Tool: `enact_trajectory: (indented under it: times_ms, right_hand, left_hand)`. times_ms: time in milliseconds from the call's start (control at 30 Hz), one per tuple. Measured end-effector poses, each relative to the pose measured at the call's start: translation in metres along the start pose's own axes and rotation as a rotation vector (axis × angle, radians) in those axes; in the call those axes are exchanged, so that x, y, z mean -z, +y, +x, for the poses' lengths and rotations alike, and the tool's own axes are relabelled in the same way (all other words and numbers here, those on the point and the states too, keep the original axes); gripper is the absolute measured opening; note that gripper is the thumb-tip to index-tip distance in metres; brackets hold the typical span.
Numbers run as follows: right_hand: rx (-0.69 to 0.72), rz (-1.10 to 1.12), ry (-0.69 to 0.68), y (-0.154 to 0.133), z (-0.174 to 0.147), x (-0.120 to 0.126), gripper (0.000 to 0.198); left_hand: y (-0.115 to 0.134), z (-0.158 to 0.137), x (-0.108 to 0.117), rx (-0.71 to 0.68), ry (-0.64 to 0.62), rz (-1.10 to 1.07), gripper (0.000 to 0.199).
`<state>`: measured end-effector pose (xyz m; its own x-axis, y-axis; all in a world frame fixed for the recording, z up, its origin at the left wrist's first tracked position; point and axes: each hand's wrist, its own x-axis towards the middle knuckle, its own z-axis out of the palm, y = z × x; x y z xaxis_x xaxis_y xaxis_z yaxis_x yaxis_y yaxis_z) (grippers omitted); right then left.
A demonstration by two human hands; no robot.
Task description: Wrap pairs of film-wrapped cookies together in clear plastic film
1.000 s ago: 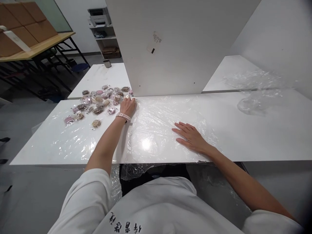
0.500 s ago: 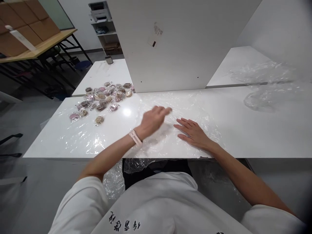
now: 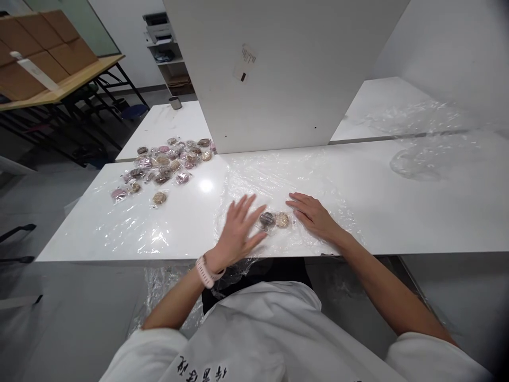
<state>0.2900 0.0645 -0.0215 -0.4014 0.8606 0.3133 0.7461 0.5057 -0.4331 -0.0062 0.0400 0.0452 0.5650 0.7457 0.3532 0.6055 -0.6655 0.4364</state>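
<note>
Two small round wrapped pieces lie side by side on the clear plastic sheet (image 3: 274, 180) in front of me: a dark one (image 3: 267, 219) and a tan one (image 3: 282, 220). My left hand (image 3: 238, 228), with a pale wristband, is just left of the dark piece, fingers spread and holding nothing. Resting on the sheet to the right of the tan piece, my right hand (image 3: 313, 213) has its fingers stretched out. What the wrapped pieces are made of, I cannot tell.
A pile of similar wrapped pieces (image 3: 163, 162) lies on the white table (image 3: 397, 212) to the left. An upright white panel (image 3: 278, 79) stands behind the sheet. Crumpled clear plastic (image 3: 417, 159) is at the right; a metal cup (image 3: 175, 102) stands far left.
My left hand has come back toward me and to the left, and its fingers have spread. The dark and tan pieces now show between the hands. My right hand has stayed nearly in place.
</note>
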Motion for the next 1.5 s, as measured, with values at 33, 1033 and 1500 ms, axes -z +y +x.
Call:
enact_trajectory:
  times_ms: [33, 1033, 1500]
  right_hand:
    - [-0.004, -0.001, -0.001, 0.000, 0.000, 0.000, 0.044]
    - [-0.214, 0.475, 0.322, 0.007, -0.001, 0.014, 0.048]
    - [-0.047, 0.084, -0.127, -0.044, -0.033, 0.016, 0.060]
  left_hand:
    - [0.000, -0.017, 0.009, 0.112, 0.144, -0.036, 0.046]
    - [0.009, 0.121, -0.044, 0.098, -0.729, -0.814, 0.049]
    - [-0.014, 0.086, -0.040, 0.336, -0.446, -0.980, 0.043]
